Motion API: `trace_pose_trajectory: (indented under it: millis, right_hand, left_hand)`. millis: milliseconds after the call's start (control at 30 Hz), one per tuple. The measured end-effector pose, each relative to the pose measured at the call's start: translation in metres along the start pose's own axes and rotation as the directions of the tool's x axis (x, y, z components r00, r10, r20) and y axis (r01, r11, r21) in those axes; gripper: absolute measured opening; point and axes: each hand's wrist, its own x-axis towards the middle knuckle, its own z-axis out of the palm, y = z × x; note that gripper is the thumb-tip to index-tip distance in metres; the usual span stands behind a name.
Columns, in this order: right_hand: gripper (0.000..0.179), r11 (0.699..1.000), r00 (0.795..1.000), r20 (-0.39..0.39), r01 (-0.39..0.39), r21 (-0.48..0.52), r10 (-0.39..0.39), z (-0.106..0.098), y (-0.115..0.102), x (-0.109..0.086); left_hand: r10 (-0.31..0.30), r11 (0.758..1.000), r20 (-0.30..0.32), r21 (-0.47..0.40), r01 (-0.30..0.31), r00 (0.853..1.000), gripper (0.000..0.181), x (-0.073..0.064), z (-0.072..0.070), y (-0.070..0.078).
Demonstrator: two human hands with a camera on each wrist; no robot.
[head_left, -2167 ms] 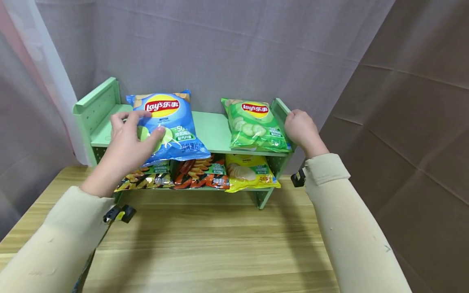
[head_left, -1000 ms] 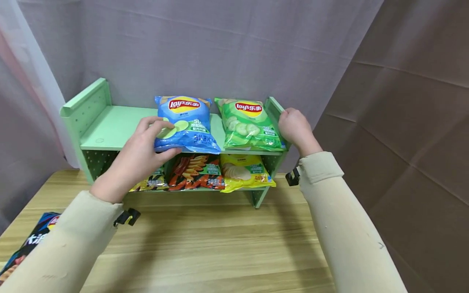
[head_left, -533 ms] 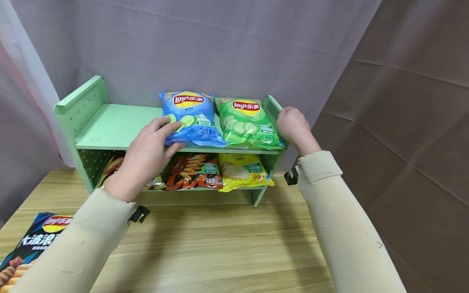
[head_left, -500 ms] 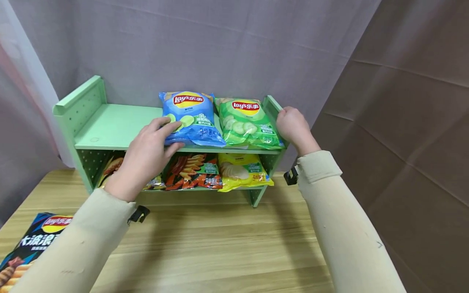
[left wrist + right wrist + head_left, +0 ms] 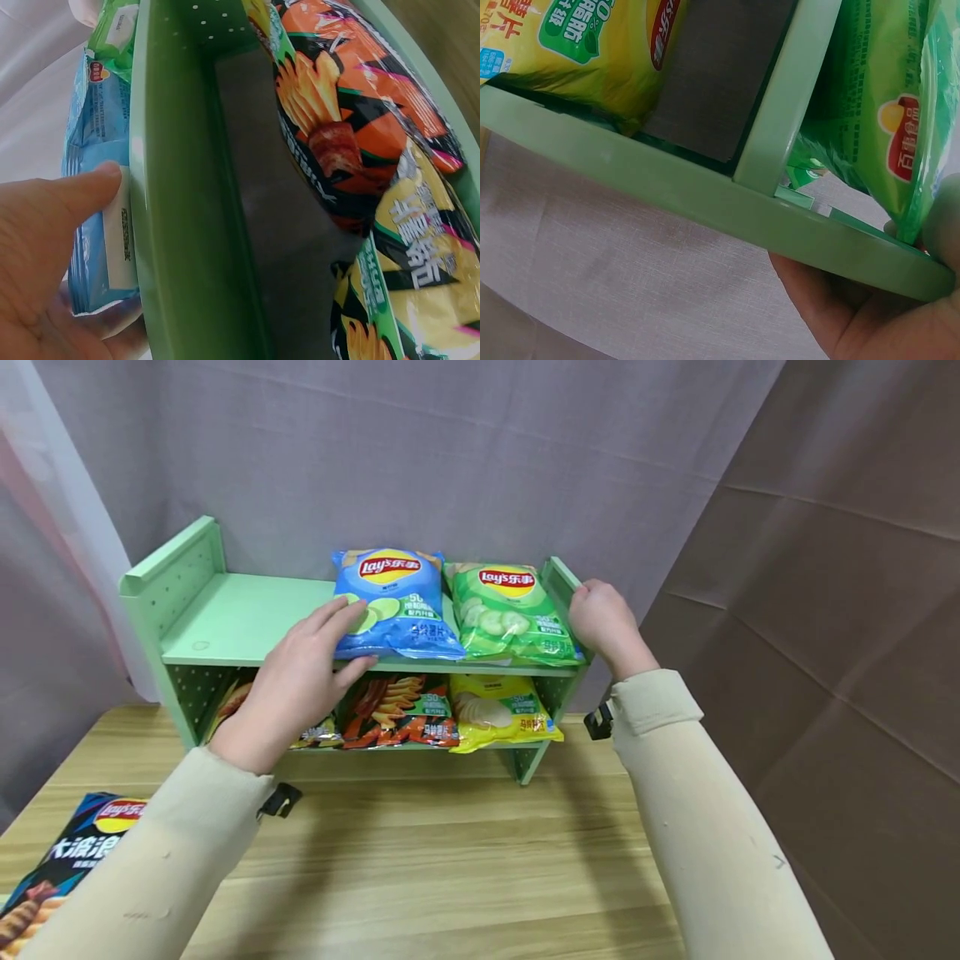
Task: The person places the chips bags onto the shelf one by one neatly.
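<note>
My left hand (image 5: 303,672) holds the lower left side of a blue bag of potato chips (image 5: 397,631), thumb at its bottom edge and fingers on its front. The left wrist view shows the thumb (image 5: 94,187) against the blue bag's (image 5: 105,112) bottom. This bag stands on the top board of a light green shelf (image 5: 232,618), right beside a green bag of chips (image 5: 498,597). My right hand (image 5: 606,622) grips the shelf's right end panel; in the right wrist view fingers (image 5: 817,304) curl round the panel's edge (image 5: 840,251).
On the lower board lie a yellow chip bag (image 5: 487,710), a red-orange one (image 5: 401,710) and a black-and-gold one (image 5: 318,732), partly behind my left hand. A black chip bag (image 5: 82,852) lies on the wooden table (image 5: 450,860) at left. Curtains hang behind and at right.
My left hand has brought the blue bag rightward and back along the top board, beside the green bag. Over the last half second both hands hardly move. My right hand keeps its grip.
</note>
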Motion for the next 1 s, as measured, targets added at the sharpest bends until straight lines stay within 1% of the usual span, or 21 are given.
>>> trace_pose_trajectory:
  millis: [100, 267, 467, 600, 700, 833, 933, 1000]
  right_hand:
    - [0.053, 1.0, 1.0, 0.001, 0.003, -0.001, -0.003, 0.0, 0.001, 0.0]
    - [0.052, 1.0, 1.0, -0.009, 0.018, -0.01, -0.018, 0.001, 0.003, 0.001]
    - [0.052, 0.999, 0.999, -0.016, 0.028, -0.016, -0.029, 0.001, 0.002, 0.002]
    - [0.052, 1.0, 1.0, -0.015, 0.026, -0.011, -0.027, 0.002, 0.002, 0.002]
    - [0.052, 1.0, 1.0, -0.008, 0.029, -0.011, -0.029, 0.002, 0.002, 0.002]
    - [0.052, 0.999, 0.999, -0.006, 0.036, -0.017, -0.036, 0.002, 0.001, 0.002]
    - [0.052, 0.999, 0.999, -0.011, 0.035, -0.023, -0.036, 0.001, 0.002, 0.003]
    - [0.053, 0.999, 0.999, -0.007, 0.031, -0.017, -0.031, 0.001, 0.002, 0.003]
  left_hand:
    - [0.0, 1.0, 0.0, 0.001, 0.0, 1.0, 0.072, -0.004, -0.001, -0.002]
    - [0.044, 0.999, -0.034, 0.014, -0.043, 0.998, 0.075, -0.012, -0.004, -0.006]
    - [0.091, 0.995, -0.074, 0.047, -0.088, 0.993, 0.076, -0.03, -0.013, -0.008]
    - [0.132, 0.989, -0.084, 0.082, -0.125, 0.988, 0.077, -0.044, -0.019, -0.01]
    - [0.182, 0.979, -0.1, 0.11, -0.171, 0.978, 0.077, -0.057, -0.023, -0.013]
    - [0.25, 0.964, -0.129, 0.128, -0.234, 0.96, 0.072, -0.075, -0.025, -0.021]
    - [0.283, 0.956, -0.142, 0.124, -0.267, 0.948, 0.068, -0.087, -0.024, -0.028]
    - [0.291, 0.954, -0.143, 0.122, -0.275, 0.946, 0.069, -0.096, -0.023, -0.034]
